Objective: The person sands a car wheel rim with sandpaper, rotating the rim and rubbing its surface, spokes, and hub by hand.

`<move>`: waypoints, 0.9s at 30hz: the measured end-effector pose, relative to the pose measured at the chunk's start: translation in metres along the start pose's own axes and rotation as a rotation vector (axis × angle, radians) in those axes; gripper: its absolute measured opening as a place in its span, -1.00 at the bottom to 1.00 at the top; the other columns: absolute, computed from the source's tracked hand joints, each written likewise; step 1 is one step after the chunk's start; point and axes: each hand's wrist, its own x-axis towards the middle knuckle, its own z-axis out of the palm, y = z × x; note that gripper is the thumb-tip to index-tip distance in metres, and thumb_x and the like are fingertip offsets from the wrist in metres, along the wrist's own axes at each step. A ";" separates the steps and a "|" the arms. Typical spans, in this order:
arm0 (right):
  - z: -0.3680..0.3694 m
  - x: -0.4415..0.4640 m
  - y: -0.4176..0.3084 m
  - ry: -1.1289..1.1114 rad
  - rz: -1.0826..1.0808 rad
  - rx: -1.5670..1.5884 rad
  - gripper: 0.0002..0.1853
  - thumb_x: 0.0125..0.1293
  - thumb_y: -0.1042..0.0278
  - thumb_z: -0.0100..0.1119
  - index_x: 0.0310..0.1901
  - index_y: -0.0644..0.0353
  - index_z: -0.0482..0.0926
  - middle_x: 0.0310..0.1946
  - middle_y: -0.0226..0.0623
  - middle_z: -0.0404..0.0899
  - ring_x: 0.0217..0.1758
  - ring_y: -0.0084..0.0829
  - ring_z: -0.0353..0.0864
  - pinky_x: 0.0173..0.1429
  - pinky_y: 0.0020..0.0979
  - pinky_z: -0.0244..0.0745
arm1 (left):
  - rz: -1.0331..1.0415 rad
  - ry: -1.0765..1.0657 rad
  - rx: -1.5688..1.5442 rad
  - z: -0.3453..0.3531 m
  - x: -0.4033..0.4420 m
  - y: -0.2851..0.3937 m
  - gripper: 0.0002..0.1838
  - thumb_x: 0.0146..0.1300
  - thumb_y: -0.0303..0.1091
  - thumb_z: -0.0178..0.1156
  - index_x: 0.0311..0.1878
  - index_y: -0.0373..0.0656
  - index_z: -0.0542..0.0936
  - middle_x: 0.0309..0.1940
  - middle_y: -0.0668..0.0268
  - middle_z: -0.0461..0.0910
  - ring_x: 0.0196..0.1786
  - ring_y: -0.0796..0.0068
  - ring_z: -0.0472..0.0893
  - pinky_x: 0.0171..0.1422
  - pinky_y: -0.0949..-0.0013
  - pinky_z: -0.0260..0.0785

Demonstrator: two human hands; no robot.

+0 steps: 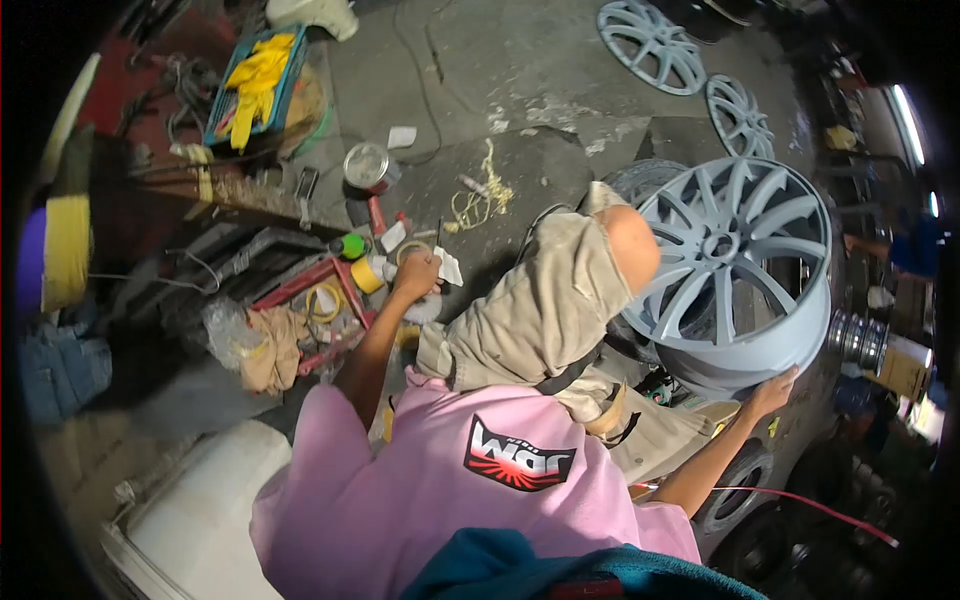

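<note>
A large grey multi-spoke wheel rim (722,245) lies tilted on top of a tire at the right, beside my bare knee. My right hand (772,392) rests against the rim's lower outer edge, its fingers touching the grey barrel. At the left, my left hand (418,274) is closed on a small white piece of paper or cloth (449,267). Around that hand are a yellow tape roll (367,275), a green-capped bottle (348,246) and a red metal frame (345,290).
Two more grey rims, one round (652,47) and one further right (738,115), lie on the floor. A can (368,167), tangled string (483,195) and a blue basket (290,85) with yellow gloves are ahead. Tires (735,485) stand at lower right; another person (912,245) is far right.
</note>
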 end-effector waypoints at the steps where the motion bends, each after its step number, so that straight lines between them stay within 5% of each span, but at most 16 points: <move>1: -0.003 -0.001 0.000 0.003 -0.029 -0.053 -0.29 0.55 -0.20 -0.01 0.17 0.47 0.61 0.06 0.25 0.67 0.06 0.05 0.66 0.19 -0.07 0.48 | 0.163 0.077 -0.094 -0.008 -0.007 0.024 -0.69 0.44 -0.21 0.11 -0.27 -0.28 0.62 -0.47 0.17 0.71 -0.48 0.40 0.73 -0.46 0.33 0.53; 4: -0.022 -0.026 -0.029 0.117 -0.074 -0.097 -0.49 0.52 -0.02 0.14 0.09 0.35 0.69 -0.03 0.07 0.72 0.00 -0.04 0.69 0.16 -0.16 0.51 | 0.541 0.176 -0.431 -0.033 -0.056 0.142 -0.67 0.53 -0.20 0.10 -0.28 -0.26 0.59 -0.50 0.36 0.64 -0.53 0.60 0.62 -0.46 0.45 0.47; 6: -0.039 -0.041 -0.044 0.213 -0.276 0.012 -0.67 0.49 0.18 0.23 0.01 0.31 0.73 -0.12 -0.11 0.76 -0.05 -0.26 0.71 0.11 -0.29 0.53 | 0.737 0.042 -0.499 -0.043 -0.108 0.231 -0.69 0.56 -0.24 0.10 -0.25 -0.26 0.62 -0.46 0.40 0.62 -0.48 0.66 0.57 -0.36 0.49 0.47; 9: -0.066 -0.073 -0.081 -0.170 -0.158 0.433 -0.79 0.48 0.37 0.22 -0.02 0.29 0.75 -0.12 -0.30 0.75 -0.02 -0.53 0.65 0.11 -0.44 0.50 | 0.923 -0.362 -0.381 -0.013 -0.187 0.328 -0.71 0.56 -0.24 0.13 -0.20 -0.27 0.65 -0.41 0.40 0.63 -0.38 0.69 0.57 -0.26 0.50 0.46; 11: -0.083 -0.111 -0.125 -0.456 -0.239 0.655 -0.51 0.30 0.29 0.43 0.24 0.22 0.62 0.16 -0.24 0.64 0.20 -0.34 0.62 0.30 -0.28 0.53 | 1.033 -0.614 -0.032 0.031 -0.213 0.355 -0.75 0.53 -0.26 0.19 -0.14 -0.27 0.67 -0.36 0.48 0.61 -0.29 0.74 0.52 -0.21 0.53 0.41; 12: -0.089 -0.123 -0.136 -0.518 -0.419 0.703 -0.19 0.13 0.20 0.55 0.42 0.18 0.45 0.35 -0.19 0.47 0.37 -0.23 0.50 0.38 -0.19 0.51 | 1.036 -0.798 0.115 0.057 -0.226 0.362 -0.76 0.53 -0.26 0.19 -0.13 -0.27 0.67 -0.36 0.52 0.57 -0.28 0.78 0.47 -0.19 0.56 0.36; 14: -0.102 -0.144 -0.152 -0.507 -0.535 0.818 0.13 -0.08 0.16 0.66 0.55 0.16 0.24 0.48 -0.09 0.30 0.52 -0.16 0.35 0.42 -0.13 0.45 | 0.958 -1.193 0.241 0.108 -0.247 0.373 -0.71 0.58 -0.21 0.14 -0.12 -0.27 0.65 -0.36 0.56 0.51 -0.25 0.80 0.41 -0.19 0.54 0.32; 16: -0.128 -0.153 -0.156 -0.469 -0.580 0.854 -0.06 -0.06 0.26 0.63 0.44 0.13 0.43 0.43 -0.08 0.39 0.52 -0.08 0.36 0.46 -0.08 0.40 | 0.714 -1.366 0.110 0.144 -0.274 0.369 -0.68 0.60 -0.21 0.11 0.00 -0.30 0.68 -0.24 0.53 0.64 -0.21 0.80 0.51 -0.13 0.55 0.37; 17: -0.132 -0.149 -0.149 -0.434 -0.563 0.856 -0.06 -0.06 0.26 0.63 0.44 0.13 0.43 0.43 -0.08 0.39 0.52 -0.08 0.36 0.46 -0.08 0.40 | 0.701 -1.395 0.123 0.157 -0.276 0.366 -0.68 0.59 -0.21 0.11 0.04 -0.30 0.67 -0.21 0.50 0.67 -0.19 0.79 0.54 -0.11 0.54 0.41; 19: -0.139 -0.138 -0.132 -0.670 -0.680 1.034 -0.42 0.02 0.39 0.54 0.17 0.15 0.68 0.31 -0.06 0.54 0.47 -0.03 0.43 0.47 -0.03 0.37 | 0.687 -1.440 0.158 0.181 -0.267 0.355 -0.67 0.59 -0.22 0.11 0.09 -0.30 0.67 -0.17 0.48 0.69 -0.18 0.77 0.57 -0.08 0.54 0.44; 20: -0.140 -0.137 -0.125 -0.647 -0.673 1.034 -0.42 0.02 0.39 0.54 0.17 0.15 0.68 0.31 -0.06 0.54 0.47 -0.03 0.43 0.47 -0.03 0.37 | 0.655 -1.497 0.165 0.192 -0.259 0.349 -0.67 0.59 -0.21 0.12 0.11 -0.30 0.67 -0.17 0.47 0.69 -0.17 0.77 0.57 -0.07 0.53 0.46; 22: -0.137 -0.136 -0.115 -0.651 -0.685 1.210 -0.75 0.11 0.49 0.46 -0.12 0.17 0.79 0.16 -0.09 0.66 0.42 -0.02 0.50 0.45 -0.02 0.39 | 0.612 -1.477 0.097 0.204 -0.273 0.344 -0.67 0.57 -0.21 0.14 0.11 -0.28 0.68 -0.22 0.48 0.68 -0.25 0.74 0.57 -0.16 0.51 0.46; 25: -0.149 -0.130 -0.105 -0.514 -0.495 1.172 -0.80 0.20 0.52 0.39 -0.13 0.24 0.77 0.02 -0.14 0.72 0.19 -0.20 0.64 0.25 -0.20 0.52 | 0.522 -1.542 0.197 0.212 -0.294 0.366 -0.70 0.56 -0.20 0.14 -0.01 -0.26 0.70 -0.31 0.44 0.67 -0.32 0.71 0.57 -0.24 0.53 0.42; 27: -0.150 -0.121 -0.092 -0.287 -0.189 1.038 -0.84 0.32 0.49 0.30 -0.11 0.30 0.75 -0.10 -0.15 0.75 -0.01 -0.35 0.71 0.07 -0.33 0.58 | 0.946 -1.188 0.389 0.219 -0.286 0.381 -0.71 0.55 -0.21 0.14 -0.16 -0.25 0.67 -0.38 0.37 0.65 -0.37 0.67 0.56 -0.30 0.53 0.40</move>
